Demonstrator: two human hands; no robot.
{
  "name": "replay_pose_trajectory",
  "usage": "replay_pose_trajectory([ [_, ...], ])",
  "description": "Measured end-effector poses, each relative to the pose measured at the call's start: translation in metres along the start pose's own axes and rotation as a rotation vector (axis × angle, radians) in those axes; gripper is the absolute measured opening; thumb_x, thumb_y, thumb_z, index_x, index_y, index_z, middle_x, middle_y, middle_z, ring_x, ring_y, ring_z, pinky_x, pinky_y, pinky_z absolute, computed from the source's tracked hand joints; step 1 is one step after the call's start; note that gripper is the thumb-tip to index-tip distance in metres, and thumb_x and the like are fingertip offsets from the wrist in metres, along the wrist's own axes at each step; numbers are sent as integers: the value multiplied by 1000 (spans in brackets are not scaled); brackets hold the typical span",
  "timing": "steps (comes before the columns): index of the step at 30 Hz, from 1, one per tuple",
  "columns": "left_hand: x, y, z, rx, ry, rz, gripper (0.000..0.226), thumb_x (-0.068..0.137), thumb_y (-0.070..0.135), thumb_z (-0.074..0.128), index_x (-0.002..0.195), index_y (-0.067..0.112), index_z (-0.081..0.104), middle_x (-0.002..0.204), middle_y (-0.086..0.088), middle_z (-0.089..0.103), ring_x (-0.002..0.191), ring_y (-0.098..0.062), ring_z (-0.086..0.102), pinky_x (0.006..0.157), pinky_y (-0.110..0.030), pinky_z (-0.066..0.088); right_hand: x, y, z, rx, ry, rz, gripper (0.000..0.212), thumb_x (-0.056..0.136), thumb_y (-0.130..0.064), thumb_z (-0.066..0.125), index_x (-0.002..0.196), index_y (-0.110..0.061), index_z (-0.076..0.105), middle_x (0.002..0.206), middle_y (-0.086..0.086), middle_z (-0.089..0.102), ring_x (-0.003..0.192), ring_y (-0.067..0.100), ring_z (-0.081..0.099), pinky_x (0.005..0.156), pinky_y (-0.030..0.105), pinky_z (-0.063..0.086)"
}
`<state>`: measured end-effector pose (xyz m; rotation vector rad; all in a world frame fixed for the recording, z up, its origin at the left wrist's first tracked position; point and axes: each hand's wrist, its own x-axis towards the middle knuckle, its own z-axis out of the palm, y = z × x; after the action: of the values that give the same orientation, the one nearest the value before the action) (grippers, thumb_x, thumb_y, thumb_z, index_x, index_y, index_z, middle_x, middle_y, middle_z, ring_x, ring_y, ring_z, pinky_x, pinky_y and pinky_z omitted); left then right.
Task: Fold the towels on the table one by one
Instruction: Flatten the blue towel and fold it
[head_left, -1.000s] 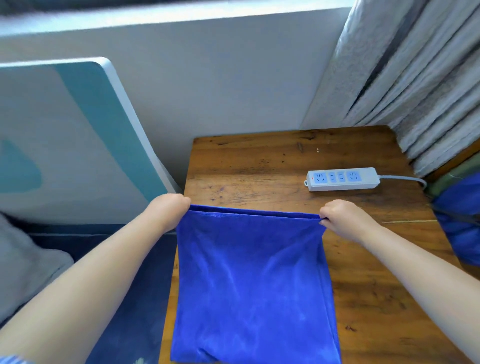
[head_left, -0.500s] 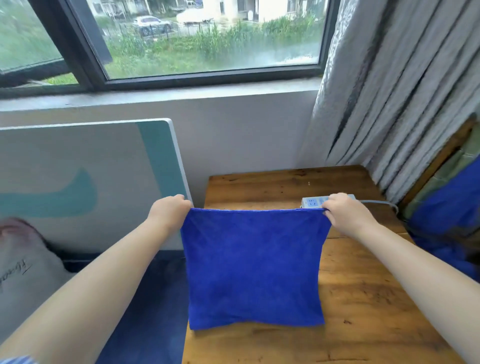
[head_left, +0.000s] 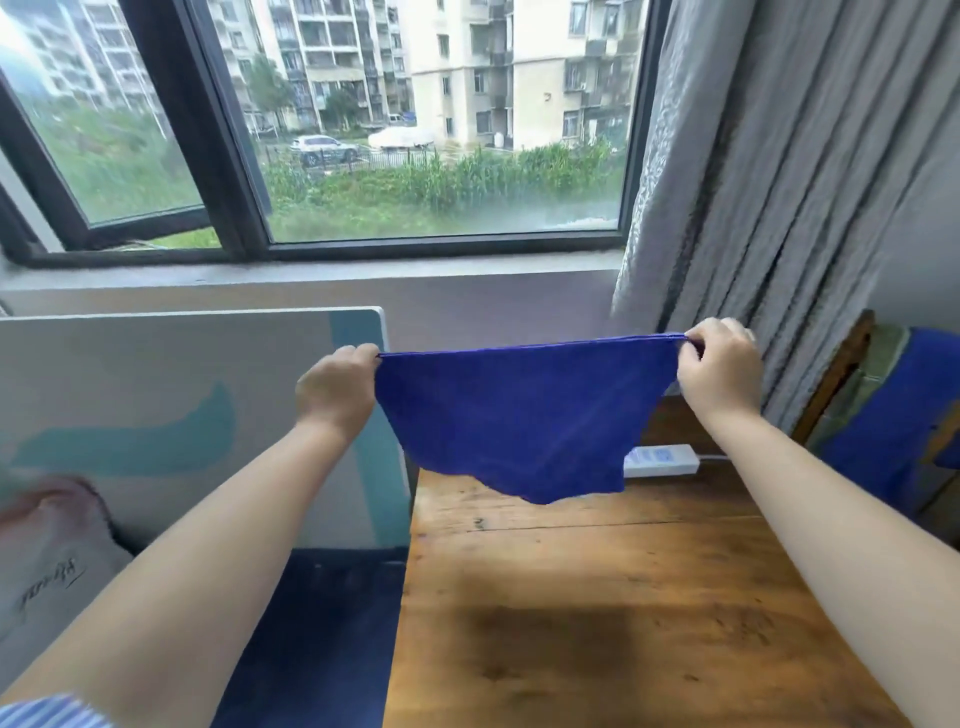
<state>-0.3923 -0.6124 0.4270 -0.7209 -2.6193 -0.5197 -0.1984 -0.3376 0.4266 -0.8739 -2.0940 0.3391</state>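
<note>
The soft, dark blue cloth towel (head_left: 519, 415) hangs in the air above the far part of the brown wooden table (head_left: 597, 597). Its top edge is pulled out straight, and its bottom edge hangs loose, clear of the table top.

The left hand (head_left: 335, 392) pinches the top left corner of the towel, with its fingers curled round the cloth. The right hand (head_left: 719, 366) pinches the top right corner the same way. Both arms are stretched out in front of the person.

A white plastic power strip (head_left: 662, 460) lies on the table behind the towel, and the towel hides its left end. A dark shadow falls on the near part of the table.

A white board with blue-green shapes (head_left: 182, 415) leans against the wall just left of the table. Long grey curtains (head_left: 779, 182) hang on the right. More blue cloth (head_left: 883, 415) is draped over a wooden chair back at the far right. A big window with a dark frame (head_left: 415, 130) fills the top, showing green plants and tall buildings.
</note>
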Motion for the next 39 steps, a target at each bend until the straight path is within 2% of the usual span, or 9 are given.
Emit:
replay_pose_trajectory([
  [2,7,4,0,-105,64,-43,26,96,14,34,99,3,58,101,-20,60,92,-38,56,70,-37,40,4,-4,-2,7,39,2,17,84,1,46,90,10,59,101,31,57,98,42,50,78,43,38],
  [8,20,10,7,-2,-106,-118,29,97,15,30,106,6,56,109,-18,58,99,-38,54,72,-33,36,16,-1,-4,-45,-56,-25,18,86,-1,44,94,8,58,106,28,55,98,40,51,74,42,40],
  [13,26,16,16,-238,-167,-227,26,93,10,32,89,4,56,96,-19,63,81,-37,64,72,-34,48,23,7,8,-81,-183,30,17,86,-4,44,92,3,59,101,25,59,94,39,54,69,34,37],
  [17,33,18,35,-451,-220,-373,20,92,3,35,88,2,55,90,-18,60,79,-36,66,72,-37,54,25,12,30,21,-283,151,18,82,-1,42,82,-3,60,92,26,65,85,39,63,78,39,52],
  [20,47,16,57,-510,-180,-459,22,91,3,37,90,0,59,85,-15,58,86,-32,61,87,-38,51,32,17,59,43,-300,218,19,81,0,46,86,2,64,94,27,66,93,38,60,80,35,47],
  [24,72,12,74,-445,-90,-445,25,92,7,40,103,-1,61,104,-19,63,89,-28,53,74,-27,37,49,17,90,106,-286,209,19,83,-2,50,92,5,65,101,26,64,97,36,56,77,32,38],
  [31,95,3,95,-427,110,-404,24,93,10,42,105,-1,60,105,-21,63,100,-35,55,82,-32,39,77,22,120,236,-156,-16,16,79,7,53,89,10,65,93,30,62,90,39,56,75,26,33],
  [35,60,-11,117,-254,-83,-304,23,91,10,44,100,0,63,102,-22,64,98,-35,55,78,-32,39,49,51,129,149,-284,-91,10,75,9,56,79,11,64,86,30,63,85,39,58,72,28,33],
  [39,8,-29,141,-16,-493,-88,23,92,11,45,102,-1,63,105,-20,62,102,-34,54,84,-34,41,-5,95,131,-18,-596,-172,5,71,10,59,74,12,62,86,29,61,85,38,58,74,35,37],
])
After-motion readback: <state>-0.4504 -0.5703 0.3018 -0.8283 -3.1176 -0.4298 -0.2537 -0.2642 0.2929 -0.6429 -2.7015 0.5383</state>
